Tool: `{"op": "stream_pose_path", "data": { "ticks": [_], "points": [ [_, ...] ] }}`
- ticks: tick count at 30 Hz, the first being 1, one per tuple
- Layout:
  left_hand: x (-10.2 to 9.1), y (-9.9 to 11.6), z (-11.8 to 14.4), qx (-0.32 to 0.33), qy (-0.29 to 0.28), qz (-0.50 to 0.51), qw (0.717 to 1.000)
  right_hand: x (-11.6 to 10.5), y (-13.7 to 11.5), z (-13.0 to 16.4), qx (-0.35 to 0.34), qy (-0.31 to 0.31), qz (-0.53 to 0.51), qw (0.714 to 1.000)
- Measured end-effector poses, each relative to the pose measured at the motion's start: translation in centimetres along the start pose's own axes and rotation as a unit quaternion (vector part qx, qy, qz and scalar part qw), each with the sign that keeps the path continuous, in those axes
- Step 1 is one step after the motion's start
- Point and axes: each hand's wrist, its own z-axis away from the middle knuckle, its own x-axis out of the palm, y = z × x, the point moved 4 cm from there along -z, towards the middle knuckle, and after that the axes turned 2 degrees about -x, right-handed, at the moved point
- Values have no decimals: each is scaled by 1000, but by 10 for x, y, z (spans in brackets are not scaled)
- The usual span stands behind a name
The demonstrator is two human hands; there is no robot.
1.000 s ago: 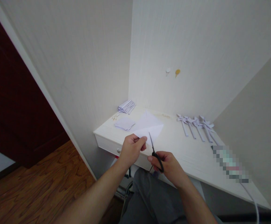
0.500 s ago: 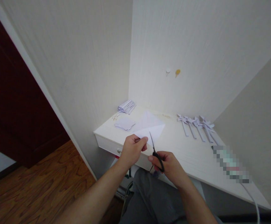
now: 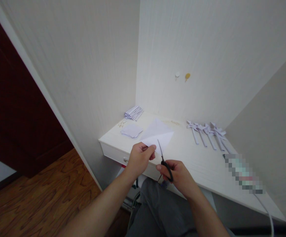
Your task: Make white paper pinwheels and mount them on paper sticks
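1. Scissors point(image 3: 163, 160): long axis near-to-far, tips pointing far, above desk point(image 3: 194, 161) near edge.
2. Right hand point(image 3: 178, 176) closed around handles.
3. Left hand point(image 3: 139, 158) pinches paper point(image 3: 157, 133) left of blades.

Open desk centre, clutter at the rim

The hands, left point(image 3: 139, 158) and right point(image 3: 178, 174), hold paper point(image 3: 157, 133) and scissors point(image 3: 164, 162) over the near desk point(image 3: 194, 161) edge. From them, bare top runs toward 2 o'clock, between paper and pinwheels point(image 3: 207, 133). At 11 o'clock lie a small sheet stack point(image 3: 131, 130) and strips point(image 3: 133, 112) against the left wall. Walls close 12 and 3 o'clock. A blurred item point(image 3: 243, 173) blocks the right edge.
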Motion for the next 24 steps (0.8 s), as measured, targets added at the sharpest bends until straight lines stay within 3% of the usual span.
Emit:
{"op": "stream_pose_path", "data": {
  "ticks": [24],
  "points": [
    [0, -2, 0, 5, -9, -1, 1000, -2, 2, -1, -9, 1, 10, 1000]
  ]
}}
